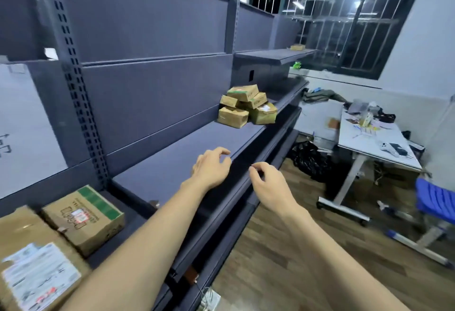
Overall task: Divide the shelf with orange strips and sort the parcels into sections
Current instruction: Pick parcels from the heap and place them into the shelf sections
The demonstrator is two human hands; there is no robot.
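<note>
Shelf: a long dark grey shelf (pixel 172 163) runs from the near left to the far right, backed by grey panels and a slotted upright post (pixel 73 76). Most of its surface between the two groups of parcels is bare.
Left hand: the left hand (pixel 211 167) hovers over the front part of the shelf, about midway along it. Fingers are loosely curled and grasp nothing; whether the fingertips touch the shelf cannot be told.
Right hand: the right hand (pixel 268 185) is held just off the front edge of the shelf, beside the left hand. Thumb and forefinger are brought close together, the other fingers relaxed; nothing visible is held between them.
Parcels, far end: a pile of small brown parcels (pixel 246 106) sits toward the far right end of the shelf, stacked in two layers, touching one another, some with green tape.
Parcels, near end: a brown parcel with a green band (pixel 83 219) lies at the near left, beyond the post. A larger parcel with a white label (pixel 32 261) lies just beside it at the near left corner of the view.
Upper shelf: a single small parcel (pixel 297 47) rests on a higher shelf at the far end.
Surroundings: a white desk (pixel 379 148) with scattered items stands well apart to the right, near a barred window (pixel 344 15). A blue chair (pixel 435 200) stands on the wooden floor (pixel 283 249).
</note>
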